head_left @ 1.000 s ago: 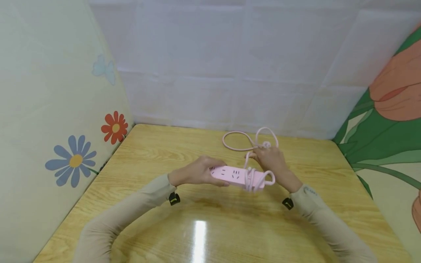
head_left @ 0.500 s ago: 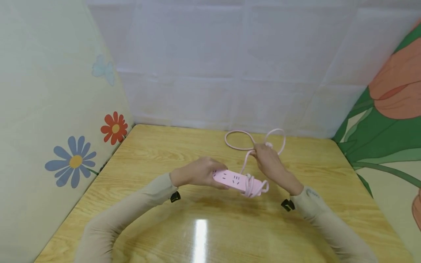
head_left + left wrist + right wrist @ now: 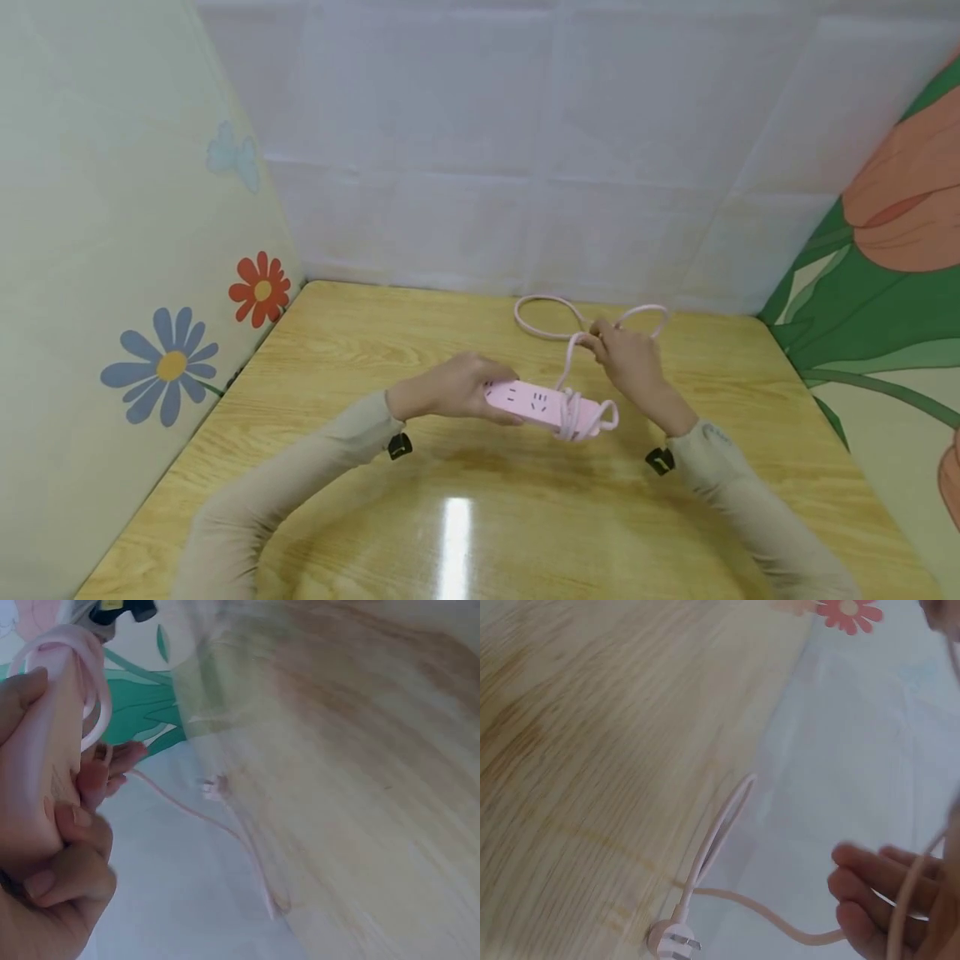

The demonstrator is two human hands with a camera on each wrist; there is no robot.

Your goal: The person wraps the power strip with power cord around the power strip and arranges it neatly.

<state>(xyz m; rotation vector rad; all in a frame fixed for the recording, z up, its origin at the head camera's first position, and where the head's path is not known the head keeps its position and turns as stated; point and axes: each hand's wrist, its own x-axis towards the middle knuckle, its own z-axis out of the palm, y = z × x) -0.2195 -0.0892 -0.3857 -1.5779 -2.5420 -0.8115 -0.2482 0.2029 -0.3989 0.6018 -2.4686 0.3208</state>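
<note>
A pink power strip (image 3: pixel 538 403) is held above the table by my left hand (image 3: pixel 456 388), which grips its left end, with thumb and fingers on opposite sides. The strip's pink cord (image 3: pixel 572 417) is wound several times around its right end. From there the cord rises to my right hand (image 3: pixel 633 365), which holds it behind the strip. In the right wrist view the cord passes across the curled fingers (image 3: pixel 862 889). The plug (image 3: pixel 667 941) lies on the table with its prongs showing; the left wrist view shows the same plug (image 3: pixel 216 787).
A loose cord loop (image 3: pixel 517 315) lies near the back of the wooden table (image 3: pixel 360 350). White sheeting (image 3: pixel 450 150) stands behind it, with flower-printed panels (image 3: pixel 171 367) at the sides. A light reflection falls on the tabletop's front.
My right hand has shifted slightly right with the cord. The right-hand cord loop has moved right and flattened. The strip dipped, then rose a little, staying in my left hand.
</note>
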